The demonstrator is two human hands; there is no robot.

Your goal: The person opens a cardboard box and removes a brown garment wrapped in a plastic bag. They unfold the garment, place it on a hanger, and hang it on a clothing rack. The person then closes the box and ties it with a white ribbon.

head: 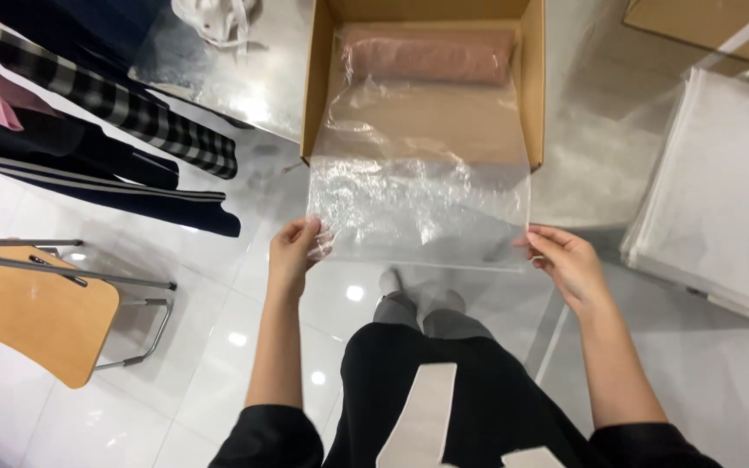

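Observation:
I hold a clear plastic bag [418, 186] stretched flat between both hands. My left hand [292, 251] pinches its near left corner and my right hand [565, 260] pinches its near right corner. The bag's far end reaches into an open cardboard box [314, 87] on a shiny metal table [600, 147]. Through the plastic, at the back of the box, a rolled pink cloth [431, 56] shows.
A stack of clear flat bags [721, 191] lies on the table at the right. Dark and checked garments [106, 104] hang over the table's left edge. A wooden folding chair [41, 312] stands on the white tiled floor at the left. White cloth [214, 17] lies far left.

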